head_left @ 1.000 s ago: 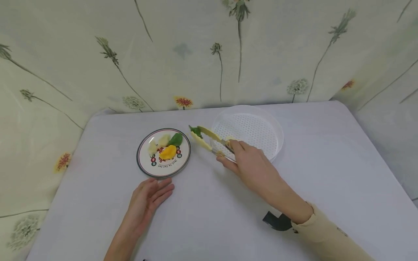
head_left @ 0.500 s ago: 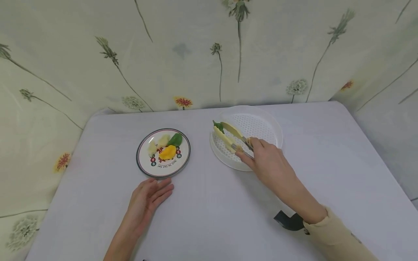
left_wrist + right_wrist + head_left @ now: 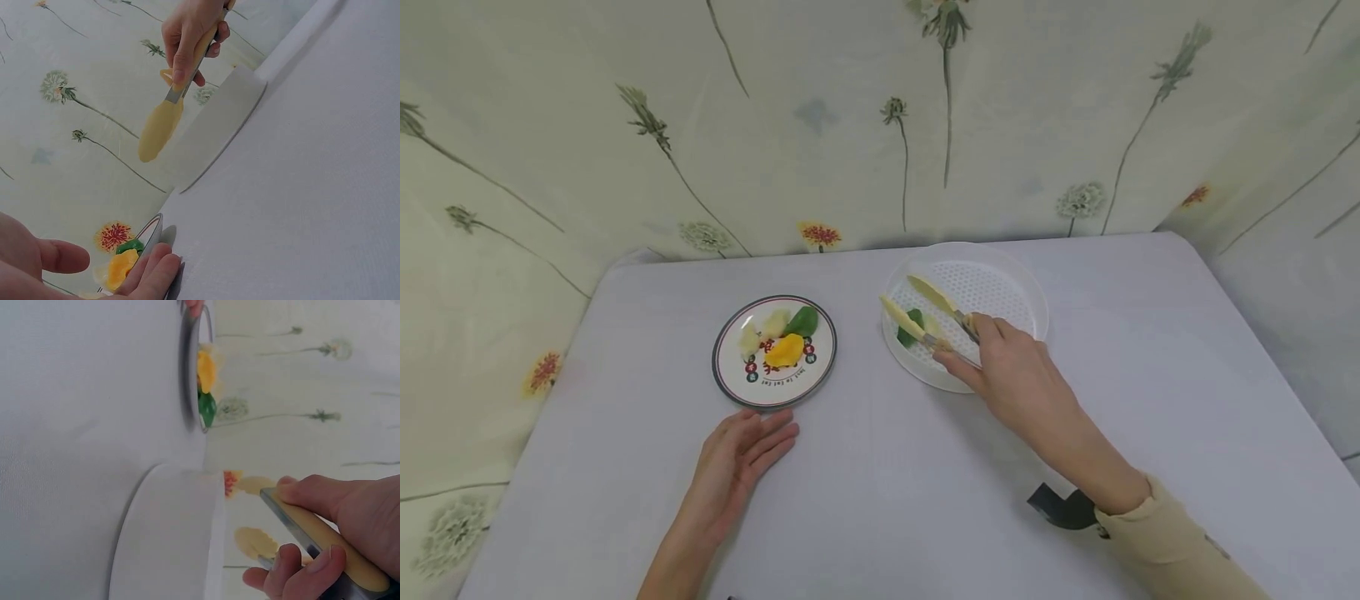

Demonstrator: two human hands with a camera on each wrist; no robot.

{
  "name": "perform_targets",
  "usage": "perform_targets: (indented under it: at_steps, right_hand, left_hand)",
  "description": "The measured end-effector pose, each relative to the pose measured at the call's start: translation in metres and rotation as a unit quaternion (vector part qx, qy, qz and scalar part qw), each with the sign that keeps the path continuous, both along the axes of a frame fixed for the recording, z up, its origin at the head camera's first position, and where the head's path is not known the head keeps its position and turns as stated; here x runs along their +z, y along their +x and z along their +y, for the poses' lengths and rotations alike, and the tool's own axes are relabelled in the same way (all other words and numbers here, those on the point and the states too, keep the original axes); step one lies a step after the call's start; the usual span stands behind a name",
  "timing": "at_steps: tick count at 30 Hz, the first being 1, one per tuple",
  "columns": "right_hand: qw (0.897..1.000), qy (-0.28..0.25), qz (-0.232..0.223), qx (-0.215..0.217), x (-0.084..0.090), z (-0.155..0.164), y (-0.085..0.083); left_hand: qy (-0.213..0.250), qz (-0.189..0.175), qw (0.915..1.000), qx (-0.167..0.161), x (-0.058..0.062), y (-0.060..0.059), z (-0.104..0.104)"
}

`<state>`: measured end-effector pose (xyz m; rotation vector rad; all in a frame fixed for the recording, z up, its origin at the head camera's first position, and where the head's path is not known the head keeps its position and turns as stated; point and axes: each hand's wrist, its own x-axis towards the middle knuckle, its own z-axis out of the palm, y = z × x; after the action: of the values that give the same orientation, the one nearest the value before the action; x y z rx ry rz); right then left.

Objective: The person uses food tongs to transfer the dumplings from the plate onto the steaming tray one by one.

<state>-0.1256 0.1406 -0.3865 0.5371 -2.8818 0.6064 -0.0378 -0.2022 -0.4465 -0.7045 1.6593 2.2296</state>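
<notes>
Clasping tongs [image 3: 934, 295] in curled right grip [image 3: 1026, 375], pointing long axis diagonally far-left above white basket [image 3: 1000, 287]; resting empty, loose-fingered left grip [image 3: 737, 462].

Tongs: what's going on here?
A person's right hand holds the tongs, spread open over the white basket, with nothing gripped between the tips. A green piece lies in the basket, partly hidden by the tongs. The left hand is held open at the near rim of the plate. On the plate are a yellow piece, a second green piece and two pale pieces.
</notes>
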Motion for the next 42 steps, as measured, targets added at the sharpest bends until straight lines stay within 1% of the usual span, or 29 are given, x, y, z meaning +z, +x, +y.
perform_targets:
  at_steps: [7,13,20,30,33,38,42]
  right_hand:
    - [0.999,0.013,-0.046,0.021,0.009,-0.02,0.002]
    - [0.997,0.022,-0.043,0.059,0.007,-0.044,0.004]
    - [0.991,0.036,-0.102,0.083,0.005,-0.067,0.001]
    - [0.985,0.045,-0.089,0.137,-0.011,-0.093,-0.003]
    - [0.984,0.05,-0.079,0.151,-0.015,-0.099,-0.005]
    - [0.983,0.071,-0.058,0.161,-0.023,-0.103,-0.009]
    - [0.982,0.072,-0.04,0.17,-0.031,-0.104,-0.009]
  left_hand:
    - [-0.001,-0.003,1.0,0.001,0.001,-0.001,0.0]
    - [-0.003,-0.003,1.0,-0.004,0.003,-0.002,0.0]
    - [-0.007,-0.007,0.9999,-0.005,0.004,-0.001,0.002]
    - [-0.007,-0.007,0.9999,-0.006,0.003,-0.001,0.001]
    - [-0.008,-0.007,0.9999,-0.008,0.004,0.0,0.001]
    - [-0.013,-0.003,0.9998,-0.013,0.002,0.0,0.002]
    - [-0.016,-0.002,0.9998,-0.011,0.0,-0.001,0.002]
